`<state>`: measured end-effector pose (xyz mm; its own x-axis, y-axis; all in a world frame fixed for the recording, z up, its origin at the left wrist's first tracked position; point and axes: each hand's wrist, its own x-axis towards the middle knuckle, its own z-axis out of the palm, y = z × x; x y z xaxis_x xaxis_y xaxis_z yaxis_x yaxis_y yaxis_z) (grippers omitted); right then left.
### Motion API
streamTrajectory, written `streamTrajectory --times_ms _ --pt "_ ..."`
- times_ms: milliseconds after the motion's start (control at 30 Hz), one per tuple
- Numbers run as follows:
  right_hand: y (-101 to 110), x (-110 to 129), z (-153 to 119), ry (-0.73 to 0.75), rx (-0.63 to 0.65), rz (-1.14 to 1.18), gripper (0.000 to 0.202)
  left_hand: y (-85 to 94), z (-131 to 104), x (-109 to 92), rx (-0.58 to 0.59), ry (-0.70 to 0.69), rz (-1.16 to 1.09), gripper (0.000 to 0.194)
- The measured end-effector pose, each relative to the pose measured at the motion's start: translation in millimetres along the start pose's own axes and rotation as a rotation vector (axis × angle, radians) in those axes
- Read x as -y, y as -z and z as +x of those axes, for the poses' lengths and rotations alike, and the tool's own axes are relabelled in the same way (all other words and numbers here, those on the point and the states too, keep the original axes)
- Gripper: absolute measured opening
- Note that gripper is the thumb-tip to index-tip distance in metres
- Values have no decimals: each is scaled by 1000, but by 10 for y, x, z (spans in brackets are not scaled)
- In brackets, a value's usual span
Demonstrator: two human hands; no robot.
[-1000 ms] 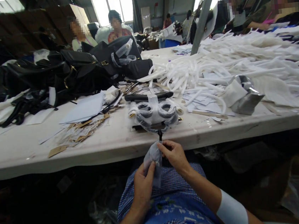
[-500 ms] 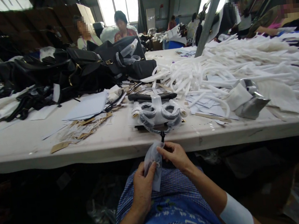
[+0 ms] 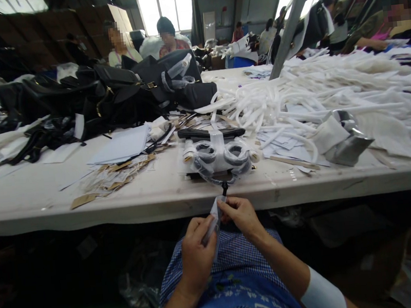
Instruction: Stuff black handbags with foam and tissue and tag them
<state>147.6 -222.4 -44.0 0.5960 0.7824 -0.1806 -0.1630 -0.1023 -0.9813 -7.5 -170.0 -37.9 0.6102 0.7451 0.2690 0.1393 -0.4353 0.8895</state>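
Both hands are just below the table's front edge, over my lap. A translucent plastic wrap [image 3: 215, 221] is folded narrow between them. My left hand [image 3: 198, 248] grips its lower part. My right hand [image 3: 242, 217] pinches its upper end, close to a short black strap end [image 3: 225, 189] that hangs over the table edge. Right above, on the table, lies a black bag [image 3: 210, 133] with looped handles [image 3: 235, 154] wrapped in clear film. What the wrap encloses is hard to make out.
Brown tags with strings [image 3: 119, 175] and white sheets [image 3: 120, 144] lie left on the table [image 3: 173, 196]. Black bags [image 3: 118, 92] are heaped behind. White strips [image 3: 330, 82] and a silver packet [image 3: 349, 143] lie right, near a slanted grey post [image 3: 287, 27]. Several people work beyond.
The plastic wrap has been folded over and looks narrower. My left hand has turned and its fingers have closed over the wrap, nearer my right hand. My right hand has barely moved.
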Motion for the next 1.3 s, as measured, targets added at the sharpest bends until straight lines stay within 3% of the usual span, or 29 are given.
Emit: streamTrajectory --times_ms 300,400,600,767,1000,1100,1167,1300 --pt "-61 133 -202 14 223 177 46 72 22 57 29 -141 202 31" --pt "-76 153 -244 -16 221 206 49 73 7 73 24 -154 177 31" --pt "23 153 -164 -96 274 145 31 100 37 50 42 78 -82 27" --pt "8 197 -74 -230 351 344 34 111 59 53 80 227 -209 26" --pt "-100 315 76 -280 144 631 48 93 20 28 76 359 -285 37" --pt "-136 318 73 -252 74 686 47 107 24 13 74 347 -283 35" --pt "-132 311 27 -212 77 673 44 119 36 -3 64 305 -256 32" --pt "-40 262 -93 -150 202 472 37 131 58 -25 44 261 -200 28"
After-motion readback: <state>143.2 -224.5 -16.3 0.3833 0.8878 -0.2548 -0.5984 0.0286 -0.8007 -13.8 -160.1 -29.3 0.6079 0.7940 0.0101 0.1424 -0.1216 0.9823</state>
